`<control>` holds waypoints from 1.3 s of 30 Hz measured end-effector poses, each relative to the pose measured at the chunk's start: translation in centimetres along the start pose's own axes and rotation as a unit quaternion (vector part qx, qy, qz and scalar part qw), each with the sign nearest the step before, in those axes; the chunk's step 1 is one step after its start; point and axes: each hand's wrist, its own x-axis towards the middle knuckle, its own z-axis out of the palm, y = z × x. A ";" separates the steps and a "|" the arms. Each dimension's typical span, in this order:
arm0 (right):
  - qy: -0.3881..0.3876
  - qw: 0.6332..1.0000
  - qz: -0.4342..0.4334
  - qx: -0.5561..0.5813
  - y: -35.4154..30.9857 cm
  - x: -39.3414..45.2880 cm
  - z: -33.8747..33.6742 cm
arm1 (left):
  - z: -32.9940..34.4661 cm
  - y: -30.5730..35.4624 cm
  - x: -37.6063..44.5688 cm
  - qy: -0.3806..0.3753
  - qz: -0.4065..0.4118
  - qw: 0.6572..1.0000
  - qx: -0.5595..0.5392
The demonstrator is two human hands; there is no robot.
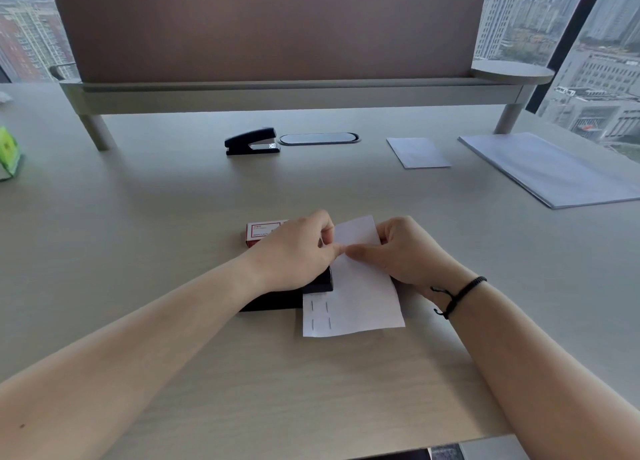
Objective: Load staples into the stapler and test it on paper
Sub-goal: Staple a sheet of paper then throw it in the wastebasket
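- A small white slip of paper [360, 286] is held just below the centre of the frame, above a pale wooden desk [173, 217].
- The slip is pinched at its upper part by both hands: the grip of the left hand [298, 251] is closed on the paper's left edge with thumb and forefinger, and the grip of the right hand [405, 251] is closed on the same slip from the right side, the two thumbs nearly meeting.
- Four short staple marks are seen in the lower left corner of the paper, set in two rows of two.
- A black stapler [287, 295] lies on the desk under the left wrist, its front end covered by the paper's left edge; whether the paper sits between its jaws cannot be told.
- A red and white staple box [261, 232] rests on the desk just behind the left hand, partly hidden by it.
- A second black stapler [252, 141] stands well apart at the upper centre of the frame, beside an oval cable port [318, 138].
- A smaller white sheet [418, 152] and a larger stack of sheets [554, 168] lie at the upper right.
- A dark cord bracelet [457, 295] is worn on the right wrist.
- A green object [8, 154] is seen at the left edge of the frame.
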 end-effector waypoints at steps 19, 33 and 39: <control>0.001 1.000 0.001 0.011 -0.4 -0.6 0.2 | 0.9 0.1 0.2 -0.011 0.020 0.995 0.097; -0.037 0.999 -0.027 0.019 -0.4 -0.9 0.3 | 1.2 -0.1 -0.4 0.050 0.022 0.993 0.105; -0.029 0.999 -0.020 0.020 0.4 -0.8 0.0 | -0.5 -0.3 -1.1 0.175 -0.046 0.980 -0.085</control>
